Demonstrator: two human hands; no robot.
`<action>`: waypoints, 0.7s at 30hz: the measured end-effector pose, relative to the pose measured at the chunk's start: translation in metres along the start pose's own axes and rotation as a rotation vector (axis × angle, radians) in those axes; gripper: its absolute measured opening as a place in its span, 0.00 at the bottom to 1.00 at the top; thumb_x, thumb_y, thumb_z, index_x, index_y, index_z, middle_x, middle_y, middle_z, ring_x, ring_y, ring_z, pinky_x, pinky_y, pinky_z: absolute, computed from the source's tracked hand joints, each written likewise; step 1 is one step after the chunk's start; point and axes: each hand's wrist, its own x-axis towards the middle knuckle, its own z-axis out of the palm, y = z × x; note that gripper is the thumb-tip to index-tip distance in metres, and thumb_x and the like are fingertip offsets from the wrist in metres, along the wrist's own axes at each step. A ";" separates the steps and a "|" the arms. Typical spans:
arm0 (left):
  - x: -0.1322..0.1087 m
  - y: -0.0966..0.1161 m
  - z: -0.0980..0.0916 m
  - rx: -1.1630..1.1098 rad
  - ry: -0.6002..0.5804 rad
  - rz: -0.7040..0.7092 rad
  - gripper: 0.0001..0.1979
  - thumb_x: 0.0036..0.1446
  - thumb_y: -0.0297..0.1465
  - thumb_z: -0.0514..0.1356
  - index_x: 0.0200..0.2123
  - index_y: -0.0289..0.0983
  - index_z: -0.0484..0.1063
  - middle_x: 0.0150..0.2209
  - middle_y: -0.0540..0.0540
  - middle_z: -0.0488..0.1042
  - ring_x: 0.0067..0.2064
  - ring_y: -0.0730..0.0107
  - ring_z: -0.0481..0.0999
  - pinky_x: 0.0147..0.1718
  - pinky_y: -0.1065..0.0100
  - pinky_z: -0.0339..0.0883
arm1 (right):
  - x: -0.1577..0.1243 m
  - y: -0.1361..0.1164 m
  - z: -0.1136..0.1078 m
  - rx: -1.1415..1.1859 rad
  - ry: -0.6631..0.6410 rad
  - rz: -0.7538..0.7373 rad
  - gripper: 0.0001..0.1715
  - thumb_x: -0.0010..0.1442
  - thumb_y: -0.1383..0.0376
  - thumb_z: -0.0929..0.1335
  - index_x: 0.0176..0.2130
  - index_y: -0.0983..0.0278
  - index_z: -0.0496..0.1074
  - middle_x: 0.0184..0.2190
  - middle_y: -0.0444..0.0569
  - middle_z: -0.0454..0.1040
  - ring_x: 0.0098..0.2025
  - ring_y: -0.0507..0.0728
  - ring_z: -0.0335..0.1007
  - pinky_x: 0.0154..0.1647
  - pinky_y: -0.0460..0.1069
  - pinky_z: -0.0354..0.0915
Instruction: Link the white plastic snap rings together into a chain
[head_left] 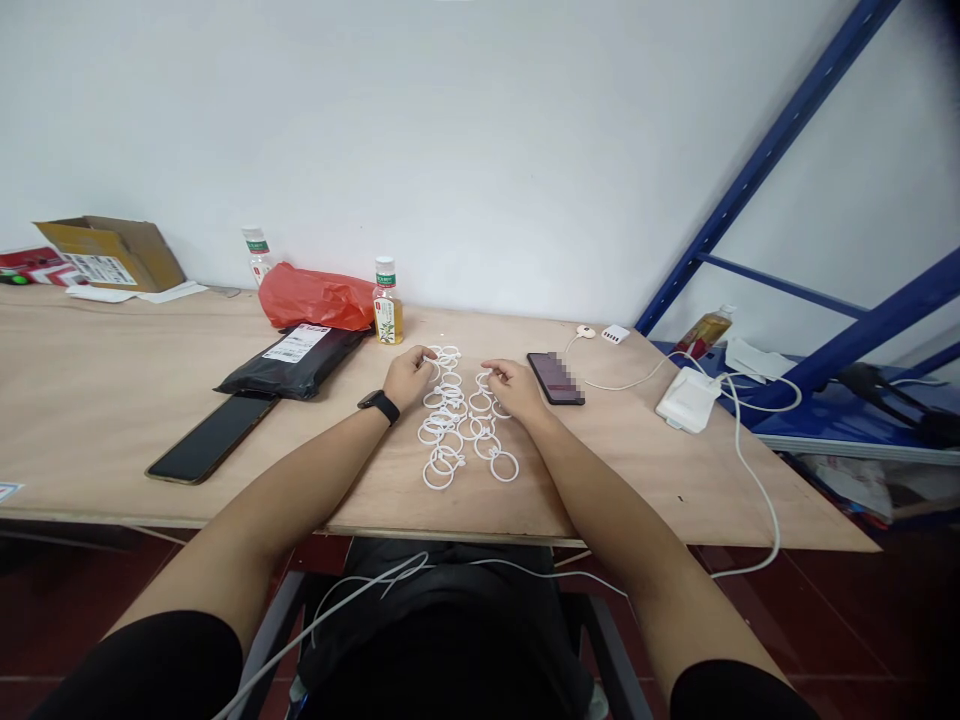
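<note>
Many white curtain rings [504, 466] with small eyelets lie on the wooden table in two loose columns between my hands. My left hand [407, 378], wearing a black watch [379, 405], is at the far end of the left column [450, 395]. Its fingers are drawn together at a ring there, and part of the grip is hidden by the hand. My right hand [516, 386] is at the far end of the right column, thumb and forefinger pinched on a ring [483, 381]. Several rings in the left column overlap one another.
A phone [556, 379] lies right of my right hand. To the left are another phone [214, 437], a black parcel [300, 365], a red plastic bag [319, 296] and a drink bottle [388, 305]. White cables run along the right edge near a white adapter [690, 399].
</note>
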 end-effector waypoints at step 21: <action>0.000 0.001 0.005 -0.172 -0.058 -0.044 0.13 0.48 0.27 0.54 0.37 0.35 0.74 0.22 0.53 0.67 0.25 0.73 0.66 0.28 0.70 0.61 | 0.001 -0.001 0.003 -0.114 -0.040 -0.054 0.12 0.49 0.70 0.66 0.30 0.62 0.79 0.31 0.47 0.79 0.31 0.54 0.72 0.38 0.48 0.67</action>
